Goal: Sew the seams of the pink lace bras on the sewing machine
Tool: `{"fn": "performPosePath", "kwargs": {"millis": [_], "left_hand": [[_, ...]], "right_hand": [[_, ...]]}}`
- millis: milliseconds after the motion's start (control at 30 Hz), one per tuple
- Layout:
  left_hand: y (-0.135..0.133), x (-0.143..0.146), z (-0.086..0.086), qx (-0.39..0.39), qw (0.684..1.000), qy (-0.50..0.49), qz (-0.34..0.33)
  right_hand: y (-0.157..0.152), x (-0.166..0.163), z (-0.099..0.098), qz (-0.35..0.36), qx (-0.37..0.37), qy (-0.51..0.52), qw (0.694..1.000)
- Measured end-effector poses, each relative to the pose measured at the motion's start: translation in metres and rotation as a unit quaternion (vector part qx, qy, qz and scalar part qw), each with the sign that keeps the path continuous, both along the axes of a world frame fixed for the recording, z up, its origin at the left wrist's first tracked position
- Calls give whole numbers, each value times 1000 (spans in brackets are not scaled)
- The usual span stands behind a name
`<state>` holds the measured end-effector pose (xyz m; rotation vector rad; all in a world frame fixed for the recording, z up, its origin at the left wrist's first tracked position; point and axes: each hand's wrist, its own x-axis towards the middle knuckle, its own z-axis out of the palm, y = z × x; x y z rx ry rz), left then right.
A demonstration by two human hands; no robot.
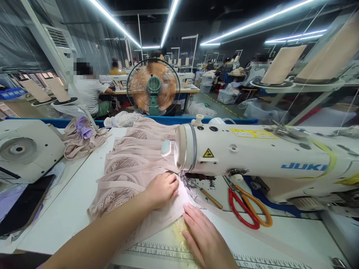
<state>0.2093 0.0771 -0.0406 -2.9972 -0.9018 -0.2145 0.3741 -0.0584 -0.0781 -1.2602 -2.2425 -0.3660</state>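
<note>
My left hand point(162, 188) rests on a pale pink lace garment piece point(131, 175), its fingers curled and pressing the fabric just left of the presser foot point(186, 183). My right hand point(206, 239) lies flat with fingers stretched out on the fabric's near edge, over a yellowish lace strip point(179, 229). Both hands hold the cloth down at the needle of a white JUKI sewing machine point(260, 157). Behind the foot, a row of finished pink lace pieces point(140, 140) stretches away across the table.
Red and orange handled scissors point(248, 207) lie under the machine arm, beside a wooden-handled tool point(211, 198). A second machine point(25, 149) and a dark tablet point(24, 205) sit left. A fan point(153, 89) stands ahead. Other people sew at far tables.
</note>
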Motion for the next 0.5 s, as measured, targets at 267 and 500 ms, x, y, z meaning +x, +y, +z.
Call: {"fn": "performPosePath", "kwargs": {"millis": [267,500], "left_hand": [[1,1,2,-1,1000,20,8],[1,1,2,0,1000,17,6]], "right_hand": [[0,1,-2,-3,-9,14,1000],[1,2,-4,-3,-22,21,1000]]}}
